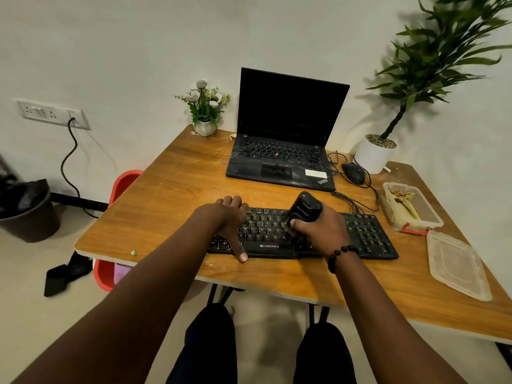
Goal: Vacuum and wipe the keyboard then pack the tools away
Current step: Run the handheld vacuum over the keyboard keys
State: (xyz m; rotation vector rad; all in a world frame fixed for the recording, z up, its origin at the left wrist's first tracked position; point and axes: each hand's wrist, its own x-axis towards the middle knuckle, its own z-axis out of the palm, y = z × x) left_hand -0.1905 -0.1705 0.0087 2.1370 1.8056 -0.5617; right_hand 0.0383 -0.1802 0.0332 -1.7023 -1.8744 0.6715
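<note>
A black keyboard [365, 236] lies across the front of the wooden table [171, 189]. My left hand [227, 220] grips the keyboard's left end, fingers over the far edge and thumb at the near edge. My right hand [318, 231] is closed around a small black handheld vacuum [306, 207], whose lower end presses onto the middle keys. A clear plastic container [412, 209] holding a yellowish cloth stands at the right, with its loose lid [457, 264] lying in front of it.
An open black laptop [282, 145] stands behind the keyboard, with a wired mouse [353, 173] and tangled cable to its right. A small flower pot [205, 112] and a white plant pot [374, 153] sit at the back. A red chair [122, 184] and bin [27, 212] stand left.
</note>
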